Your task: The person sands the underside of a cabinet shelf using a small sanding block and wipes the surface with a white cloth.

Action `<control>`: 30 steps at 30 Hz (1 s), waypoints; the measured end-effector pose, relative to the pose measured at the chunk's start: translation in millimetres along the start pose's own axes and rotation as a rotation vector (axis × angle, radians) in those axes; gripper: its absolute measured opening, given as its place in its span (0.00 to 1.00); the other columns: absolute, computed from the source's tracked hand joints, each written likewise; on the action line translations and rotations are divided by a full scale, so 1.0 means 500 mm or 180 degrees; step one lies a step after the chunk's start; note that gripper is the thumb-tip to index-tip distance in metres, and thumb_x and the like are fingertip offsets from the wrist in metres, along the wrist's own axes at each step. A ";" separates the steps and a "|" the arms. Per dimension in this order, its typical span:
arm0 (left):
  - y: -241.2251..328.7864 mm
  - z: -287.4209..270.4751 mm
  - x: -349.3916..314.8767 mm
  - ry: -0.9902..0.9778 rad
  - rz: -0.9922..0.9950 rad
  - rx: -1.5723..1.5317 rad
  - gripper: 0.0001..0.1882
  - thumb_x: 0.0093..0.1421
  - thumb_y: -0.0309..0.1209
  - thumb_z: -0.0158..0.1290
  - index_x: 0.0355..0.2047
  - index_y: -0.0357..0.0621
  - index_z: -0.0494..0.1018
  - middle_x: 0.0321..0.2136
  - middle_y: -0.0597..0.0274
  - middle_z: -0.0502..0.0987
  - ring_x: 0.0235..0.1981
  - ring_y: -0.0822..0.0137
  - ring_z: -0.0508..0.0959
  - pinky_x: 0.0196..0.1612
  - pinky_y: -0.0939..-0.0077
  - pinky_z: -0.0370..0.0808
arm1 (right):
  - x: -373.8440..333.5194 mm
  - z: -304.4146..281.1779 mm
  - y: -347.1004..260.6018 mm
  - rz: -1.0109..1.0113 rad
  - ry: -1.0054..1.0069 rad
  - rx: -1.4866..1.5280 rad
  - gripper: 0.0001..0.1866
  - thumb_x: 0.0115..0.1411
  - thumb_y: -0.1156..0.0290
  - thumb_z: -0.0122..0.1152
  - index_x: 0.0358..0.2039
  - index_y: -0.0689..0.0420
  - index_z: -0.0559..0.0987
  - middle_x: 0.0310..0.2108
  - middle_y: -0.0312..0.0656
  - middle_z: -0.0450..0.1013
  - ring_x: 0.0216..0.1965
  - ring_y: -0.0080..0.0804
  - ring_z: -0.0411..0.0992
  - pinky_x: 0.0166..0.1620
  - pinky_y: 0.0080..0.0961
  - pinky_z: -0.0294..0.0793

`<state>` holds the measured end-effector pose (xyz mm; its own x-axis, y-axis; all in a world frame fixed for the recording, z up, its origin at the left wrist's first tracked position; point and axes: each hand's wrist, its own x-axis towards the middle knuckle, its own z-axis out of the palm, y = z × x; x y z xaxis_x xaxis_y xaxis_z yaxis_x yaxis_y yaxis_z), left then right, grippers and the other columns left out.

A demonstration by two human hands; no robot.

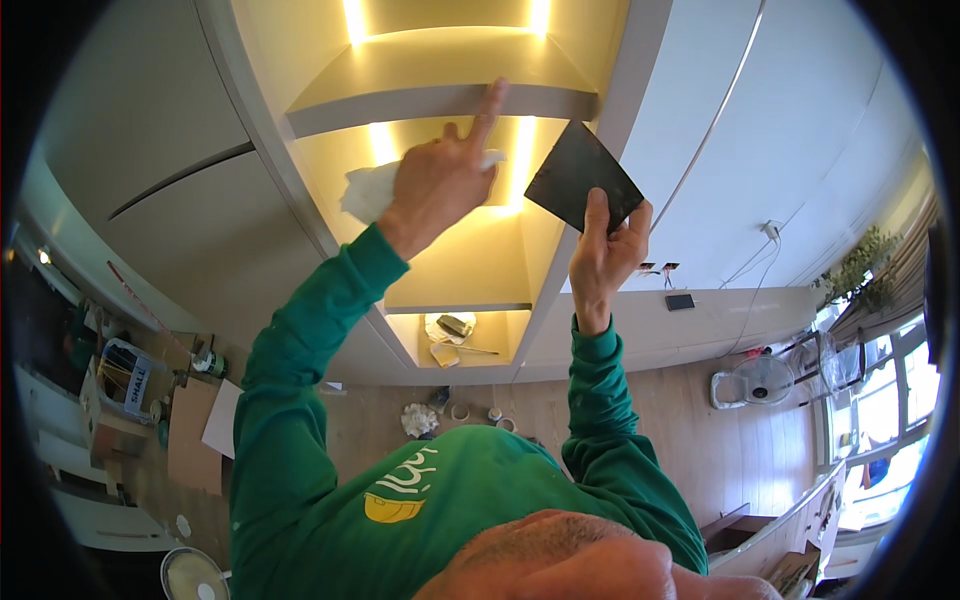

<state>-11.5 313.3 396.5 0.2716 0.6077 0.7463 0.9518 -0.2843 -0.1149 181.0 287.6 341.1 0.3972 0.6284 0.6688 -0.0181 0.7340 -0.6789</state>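
My left hand is raised before a lit shelf unit, closed around a crumpled white cloth or paper wipe. Its index finger stretches up to the front edge of a shelf; I cannot tell whether the fingertip touches it. Between the thumb and fingers of my right hand is a thin, dark square sheet that looks like sandpaper. The sheet is tilted on its corner, with its upper point near the right end of the shelf edge.
In the lowest niche lie a crumpled white wrapping and small tools. Pale cabinet doors flank the unit. Rolls of tape and a crumpled white heap are on the wooden floor. Loose wires stick out at right.
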 end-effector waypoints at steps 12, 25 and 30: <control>-0.125 -0.077 -0.099 -0.0181 -0.1023 -0.0066 0.54 0.60 0.38 0.62 0.75 0.42 0.36 0.24 0.47 0.81 0.23 0.50 0.83 0.27 0.63 0.80 | 0.047 0.057 0.021 -0.0428 0.0070 -0.0600 0.08 0.66 0.72 0.63 0.38 0.63 0.74 0.25 0.42 0.78 0.22 0.23 0.72 0.27 0.23 0.72; -0.201 -0.316 -0.029 0.0797 -0.1044 -0.2983 0.19 0.58 0.41 0.60 0.38 0.35 0.79 0.27 0.60 0.81 0.31 0.71 0.80 0.34 0.75 0.77 | 0.014 0.093 -0.017 -0.0612 -0.0257 -0.0738 0.10 0.65 0.73 0.64 0.44 0.63 0.75 0.24 0.45 0.79 0.22 0.31 0.77 0.28 0.26 0.76; -0.268 -0.368 0.145 0.1824 0.1117 0.1517 0.19 0.61 0.39 0.59 0.48 0.41 0.80 0.30 0.60 0.82 0.32 0.67 0.82 0.34 0.72 0.77 | 0.012 0.128 0.005 -0.0748 -0.0022 -0.0719 0.10 0.65 0.73 0.64 0.43 0.63 0.75 0.25 0.47 0.79 0.22 0.35 0.79 0.26 0.28 0.77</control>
<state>-145.7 259.0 586.9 0.5726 0.0326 0.8192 0.8184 0.0363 -0.5735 124.8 309.7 363.1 0.3601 0.4510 0.8167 0.2776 0.7839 -0.5553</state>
